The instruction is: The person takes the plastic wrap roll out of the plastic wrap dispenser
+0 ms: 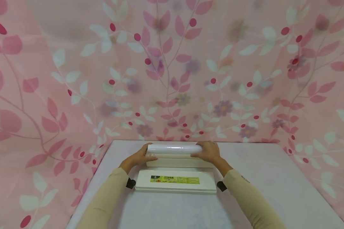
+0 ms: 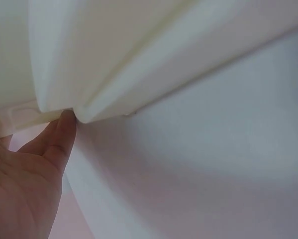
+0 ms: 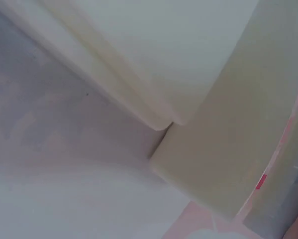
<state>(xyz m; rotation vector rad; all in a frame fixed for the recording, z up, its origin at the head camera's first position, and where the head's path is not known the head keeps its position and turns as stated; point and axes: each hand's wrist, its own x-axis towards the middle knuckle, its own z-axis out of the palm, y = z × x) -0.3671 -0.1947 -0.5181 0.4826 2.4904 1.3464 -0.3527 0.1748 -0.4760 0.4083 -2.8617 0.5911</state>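
Note:
A shiny roll of cling film (image 1: 175, 149) spans between my two hands, just above and behind a cream dispenser box base (image 1: 179, 163). At its left end, my left hand (image 1: 139, 156) holds the roll, thumb lying along the base's top edge. My right hand (image 1: 209, 152) grips the other end, with fingers over the top and thumb toward the base. In the right wrist view, the roll (image 3: 275, 214) shows beside the base (image 3: 228, 144), and most of the hand is out of frame. The left wrist view shows my left thumb (image 2: 65, 129) against a cream edge.
Nearer to me lies a cream lid (image 1: 176, 187) with a green and yellow label, between my forearms. Both stand on a table (image 1: 269, 178) with a pale cover. A pink floral curtain (image 1: 172, 79) hangs behind and at both sides.

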